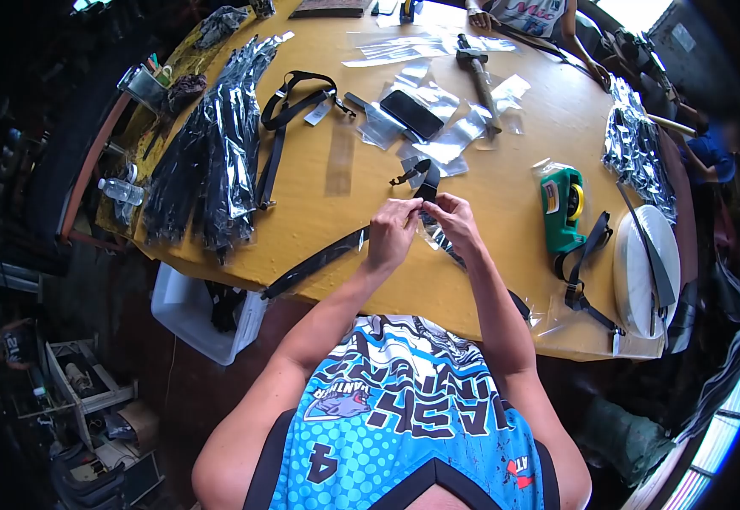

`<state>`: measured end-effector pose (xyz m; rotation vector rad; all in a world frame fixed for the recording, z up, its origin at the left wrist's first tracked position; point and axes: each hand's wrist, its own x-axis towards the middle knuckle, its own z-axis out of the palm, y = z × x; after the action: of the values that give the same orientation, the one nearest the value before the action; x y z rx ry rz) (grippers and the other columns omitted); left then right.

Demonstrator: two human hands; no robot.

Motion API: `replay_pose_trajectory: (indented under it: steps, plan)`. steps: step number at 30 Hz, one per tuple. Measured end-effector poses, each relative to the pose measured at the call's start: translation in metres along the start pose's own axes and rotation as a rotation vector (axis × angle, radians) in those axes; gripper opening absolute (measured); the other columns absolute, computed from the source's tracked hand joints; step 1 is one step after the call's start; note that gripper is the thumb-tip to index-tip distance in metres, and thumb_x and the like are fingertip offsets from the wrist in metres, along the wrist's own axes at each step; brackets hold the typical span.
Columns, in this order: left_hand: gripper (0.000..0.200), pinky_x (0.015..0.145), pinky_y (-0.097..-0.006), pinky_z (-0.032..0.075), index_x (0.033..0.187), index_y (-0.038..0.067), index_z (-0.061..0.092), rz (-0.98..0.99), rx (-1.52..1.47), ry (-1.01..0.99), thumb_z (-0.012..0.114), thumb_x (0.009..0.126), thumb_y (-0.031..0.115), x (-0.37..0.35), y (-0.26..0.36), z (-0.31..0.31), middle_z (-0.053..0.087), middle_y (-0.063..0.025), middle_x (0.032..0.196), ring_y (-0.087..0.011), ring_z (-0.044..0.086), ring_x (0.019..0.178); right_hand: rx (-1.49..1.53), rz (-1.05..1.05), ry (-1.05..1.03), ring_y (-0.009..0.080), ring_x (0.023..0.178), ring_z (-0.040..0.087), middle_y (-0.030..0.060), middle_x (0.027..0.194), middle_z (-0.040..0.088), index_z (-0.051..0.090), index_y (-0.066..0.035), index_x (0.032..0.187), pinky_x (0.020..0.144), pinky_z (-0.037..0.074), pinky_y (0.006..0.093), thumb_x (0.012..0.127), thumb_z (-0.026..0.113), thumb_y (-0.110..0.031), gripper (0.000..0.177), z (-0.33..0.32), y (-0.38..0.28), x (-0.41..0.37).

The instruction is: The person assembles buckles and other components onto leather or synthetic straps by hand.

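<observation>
My left hand [394, 231] and my right hand [456, 223] meet at the front middle of the table, fingertips pinched together on a black strap [428, 182]. Beyond the fingers the strap sticks up, with a dark buckle [410, 172] at its end. Another black length [319, 263], shiny as if in clear plastic, runs from beneath my left hand to the table's front edge. Clear plastic [443, 242] shows below my right hand. The exact spot gripped is covered by my fingers.
On the yellow table [370, 297] lie a pile of plastic-wrapped straps [225, 153], a loose strap [278, 127], a phone [412, 114], plastic sleeves [446, 153], a hammer [479, 85] and a green tape dispenser [560, 211]. Another person [527, 17] stands at the far side.
</observation>
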<state>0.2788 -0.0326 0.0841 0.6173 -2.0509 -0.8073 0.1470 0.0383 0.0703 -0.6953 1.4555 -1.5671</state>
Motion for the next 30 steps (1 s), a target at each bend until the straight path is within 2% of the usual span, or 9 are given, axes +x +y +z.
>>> replay_pose_trajectory:
  steps: [5,7,9,10,13,16,26,29,30]
  plan:
    - [0.026,0.080,-0.0341,0.044,0.088,0.006,0.063,0.092,0.015,-0.078,0.070,0.064,0.001,0.019,0.000,-0.009,0.063,-0.0061,0.086,-0.0249,0.054,0.089,-0.047,0.003,-0.055,0.0069,0.069,0.055,0.0036,0.080,0.063,0.060,0.003,0.090,0.064,0.044,0.0211,0.083,0.063,-0.011,0.016,-0.009,-0.003,0.001]
    - [0.039,0.084,-0.0348,0.042,0.098,0.006,0.057,0.099,0.066,-0.092,0.074,0.063,0.004,0.024,-0.011,-0.007,0.061,-0.0065,0.093,-0.0230,0.053,0.098,-0.080,0.011,-0.074,0.0070,0.070,0.055,0.0034,0.080,0.063,0.061,0.003,0.090,0.065,0.044,0.0215,0.082,0.063,-0.011,0.017,-0.013,-0.005,0.000]
    - [0.055,0.086,-0.0340,0.042,0.111,0.005,0.047,-0.237,-0.207,-0.202,0.075,0.064,0.008,0.030,-0.017,-0.009,0.059,-0.0090,0.100,-0.0199,0.052,0.103,-0.053,-0.008,-0.110,0.0068,0.070,0.055,0.0031,0.080,0.063,0.061,0.003,0.091,0.065,0.044,0.0215,0.082,0.064,-0.011,0.017,-0.013,-0.006,-0.001]
    - [0.064,0.084,-0.0309,0.043,0.117,0.003,0.039,-0.322,-0.248,-0.317,0.076,0.066,0.011,0.033,-0.018,-0.012,0.061,-0.0079,0.094,-0.0170,0.055,0.098,-0.053,-0.009,-0.110,0.0068,0.070,0.055,0.0031,0.080,0.063,0.061,0.003,0.091,0.065,0.044,0.0215,0.082,0.064,-0.011,0.017,-0.013,-0.007,-0.003]
    - [0.060,0.075,-0.0264,0.046,0.115,0.002,0.040,-0.545,-0.394,-0.515,0.076,0.067,0.010,0.038,-0.017,-0.020,0.062,-0.0054,0.084,-0.0140,0.059,0.083,-0.022,-0.015,-0.132,0.0069,0.069,0.055,0.0027,0.079,0.063,0.061,0.003,0.092,0.064,0.044,0.0215,0.082,0.064,-0.011,0.017,-0.010,-0.009,-0.005]
    - [0.059,0.066,-0.0227,0.046,0.114,0.001,0.040,-0.508,-0.430,-0.499,0.075,0.068,0.009,0.037,-0.020,-0.016,0.062,-0.0041,0.077,-0.0101,0.059,0.071,-0.030,0.003,-0.112,0.0065,0.069,0.055,0.0022,0.078,0.063,0.061,0.002,0.089,0.063,0.043,0.0213,0.082,0.065,-0.013,0.017,-0.012,0.000,-0.003]
    - [0.058,0.063,-0.0229,0.047,0.114,0.000,0.038,-0.470,-0.350,-0.602,0.074,0.069,0.007,0.045,-0.013,-0.023,0.063,-0.0067,0.080,-0.0094,0.059,0.069,-0.111,-0.001,-0.076,0.0067,0.068,0.054,0.0029,0.076,0.063,0.061,0.003,0.083,0.061,0.043,0.0214,0.081,0.066,-0.016,0.019,-0.003,-0.014,-0.005]
    - [0.049,0.066,-0.0261,0.048,0.106,0.000,0.046,-0.470,-0.482,-0.435,0.075,0.067,0.007,0.033,-0.015,-0.013,0.064,-0.0086,0.083,-0.0133,0.061,0.075,-0.112,-0.002,-0.058,0.0065,0.067,0.054,0.0028,0.076,0.063,0.061,0.003,0.083,0.060,0.042,0.0217,0.082,0.065,-0.015,0.019,-0.007,-0.014,-0.005]
    - [0.042,0.069,-0.0295,0.048,0.098,0.001,0.049,-0.217,-0.282,-0.300,0.075,0.066,0.007,0.030,-0.009,-0.014,0.064,-0.0092,0.085,-0.0171,0.061,0.080,-0.147,0.012,-0.055,0.0063,0.067,0.053,0.0026,0.077,0.062,0.060,0.002,0.083,0.060,0.042,0.0217,0.082,0.065,-0.015,0.018,-0.008,-0.014,-0.005]
